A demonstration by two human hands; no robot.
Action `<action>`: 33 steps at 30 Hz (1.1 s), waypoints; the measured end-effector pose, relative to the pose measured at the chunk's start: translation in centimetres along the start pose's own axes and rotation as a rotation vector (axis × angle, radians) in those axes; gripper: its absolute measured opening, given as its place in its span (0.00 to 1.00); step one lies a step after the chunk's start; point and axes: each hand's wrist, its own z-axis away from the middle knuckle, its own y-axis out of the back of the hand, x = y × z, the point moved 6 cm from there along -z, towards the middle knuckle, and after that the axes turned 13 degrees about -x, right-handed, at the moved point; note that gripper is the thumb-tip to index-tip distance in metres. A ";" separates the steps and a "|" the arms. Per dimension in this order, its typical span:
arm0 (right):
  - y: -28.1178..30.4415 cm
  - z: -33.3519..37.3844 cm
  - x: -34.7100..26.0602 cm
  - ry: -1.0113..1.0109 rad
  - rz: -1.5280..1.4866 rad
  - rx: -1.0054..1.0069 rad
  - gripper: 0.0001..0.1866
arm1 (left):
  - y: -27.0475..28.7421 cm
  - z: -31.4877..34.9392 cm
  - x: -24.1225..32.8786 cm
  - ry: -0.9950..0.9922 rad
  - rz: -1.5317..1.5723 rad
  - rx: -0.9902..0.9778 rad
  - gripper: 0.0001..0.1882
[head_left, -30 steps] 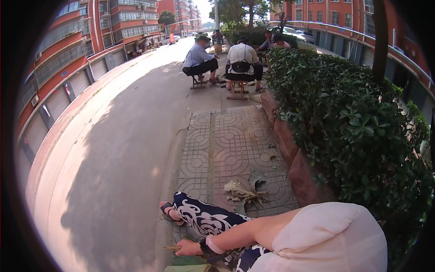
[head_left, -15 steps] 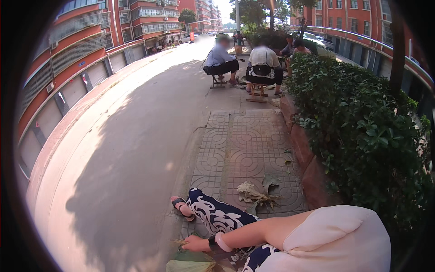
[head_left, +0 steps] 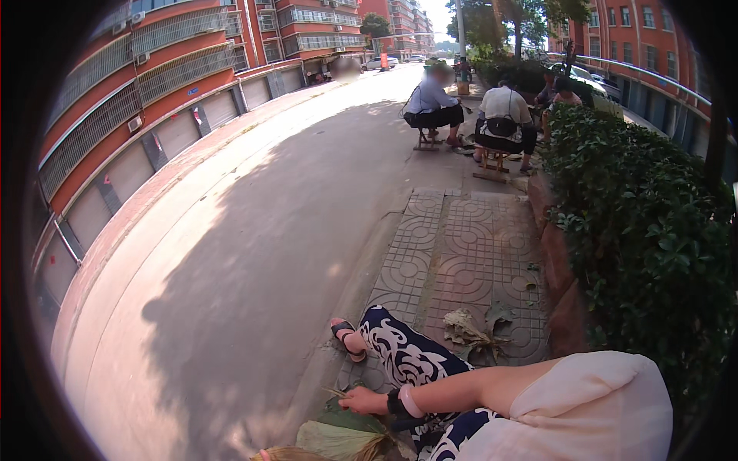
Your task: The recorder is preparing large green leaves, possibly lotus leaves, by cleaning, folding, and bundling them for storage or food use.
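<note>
My right hand (head_left: pixel 364 401) reaches in from the right, a dark band and a pale pink bangle on its wrist. Its fingers are closed on a thin pale leaf stalk (head_left: pixel 335 393). Below the hand spreads a large green leaf (head_left: pixel 338 439), paler on one side, with brown, dry folds at its right end. A dry straw-coloured leaf (head_left: pixel 288 454) lies at the bottom edge. At that edge a small pink tip shows, seemingly a finger of my left hand (head_left: pixel 265 455); the rest is cut off. My patterned trouser leg (head_left: pixel 411 347) and sandalled foot (head_left: pixel 350 340) are just beyond.
Withered leaves (head_left: pixel 470 332) lie on the patterned paving (head_left: pixel 469 253). A hedge (head_left: pixel 646 215) behind a reddish stone kerb (head_left: pixel 565 296) borders the right side. A shaded road (head_left: pixel 261 284) runs along the left. Several people sit farther ahead, including one on a low stool (head_left: pixel 492 165).
The whole view has swung left, so things sit farther right. More of the large leaf shows, and the straw-coloured leaf with the pink tip has appeared below. My right hand keeps its grip.
</note>
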 end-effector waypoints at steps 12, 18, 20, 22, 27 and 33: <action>0.5 0.5 0.6 0.011 0.207 0.003 0.15 | 0.5 0.4 -0.5 -0.007 0.113 -0.063 0.12; 0.6 0.2 0.7 0.004 0.200 -0.024 0.15 | -0.6 -0.6 -0.8 -0.012 0.080 -0.059 0.11; 0.4 0.1 1.3 -0.020 0.148 0.003 0.14 | -0.7 -0.7 -0.9 -0.011 0.067 -0.057 0.11; 0.2 0.2 1.8 -0.055 0.086 -0.022 0.14 | -0.8 -0.7 -0.9 -0.012 0.056 -0.056 0.10; 0.1 0.5 1.7 -0.102 0.021 -0.030 0.15 | -1.0 -0.5 -0.6 -0.048 0.013 -0.084 0.09; 0.1 0.6 2.1 -0.096 -0.002 -0.032 0.16 | -1.5 -0.2 -0.3 -0.051 0.016 -0.123 0.09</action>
